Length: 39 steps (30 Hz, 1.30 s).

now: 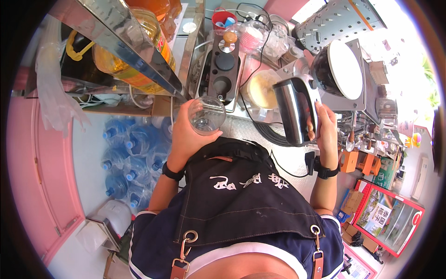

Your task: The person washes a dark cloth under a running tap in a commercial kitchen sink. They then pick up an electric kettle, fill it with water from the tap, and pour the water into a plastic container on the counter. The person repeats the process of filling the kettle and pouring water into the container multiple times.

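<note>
My left hand (pixel 184 134) is wrapped around a clear, see-through cup (pixel 207 117), its round mouth facing me and no contents plainly visible. Fingers of my right hand (pixel 322 127) pass through the loop handle of a polished metal and black vessel or appliance (pixel 291 111); I cannot tell which kind. My right thumb lies along the top of that handle. Just beyond the cup stands a dark tamping station (pixel 223 68) bearing a wooden-handled tamper (pixel 229 40). A tub with pale yellow contents (pixel 263 89) sits left of the metal piece.
A metal shelf post (pixel 129 38) rises close to my left, with a large oil bottle (pixel 139 59) behind it. A black bowl with white interior (pixel 343 69) is beyond my right hand. Black cable (pixel 268 132) coils on the counter. Wrapped water bottles (pixel 132 157) stand lower left.
</note>
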Each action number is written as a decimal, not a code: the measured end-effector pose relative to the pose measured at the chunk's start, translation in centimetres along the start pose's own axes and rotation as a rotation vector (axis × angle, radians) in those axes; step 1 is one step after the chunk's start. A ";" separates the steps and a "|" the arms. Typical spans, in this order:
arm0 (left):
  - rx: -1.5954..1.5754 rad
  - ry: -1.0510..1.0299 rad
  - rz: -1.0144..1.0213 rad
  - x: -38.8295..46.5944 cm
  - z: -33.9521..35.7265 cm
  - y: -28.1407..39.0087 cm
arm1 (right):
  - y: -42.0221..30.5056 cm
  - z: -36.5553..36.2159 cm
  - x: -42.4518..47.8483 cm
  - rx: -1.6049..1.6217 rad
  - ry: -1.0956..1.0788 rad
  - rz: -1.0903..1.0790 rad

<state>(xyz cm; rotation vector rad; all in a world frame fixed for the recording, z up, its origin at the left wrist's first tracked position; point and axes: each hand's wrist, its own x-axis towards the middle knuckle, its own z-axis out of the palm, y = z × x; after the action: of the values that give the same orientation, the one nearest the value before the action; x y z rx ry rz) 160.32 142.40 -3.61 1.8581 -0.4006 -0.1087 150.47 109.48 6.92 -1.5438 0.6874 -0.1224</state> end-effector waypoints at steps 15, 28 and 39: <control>0.009 -0.080 0.046 1.1 0.8 -0.5 | -0.4 0.1 -0.2 0.047 0.064 -0.003; 0.184 -0.332 -0.005 3.6 3.2 1.9 | 1.8 -1.5 -2.7 0.205 0.085 -0.006; 0.491 -0.476 0.115 7.1 6.3 5.7 | 4.6 -2.8 -3.6 0.340 0.067 0.016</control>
<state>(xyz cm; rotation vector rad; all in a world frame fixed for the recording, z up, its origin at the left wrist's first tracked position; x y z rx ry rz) 164.00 132.87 0.55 2.2812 -0.9272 -0.4085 144.71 109.09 4.14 -1.2128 0.6926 -0.2667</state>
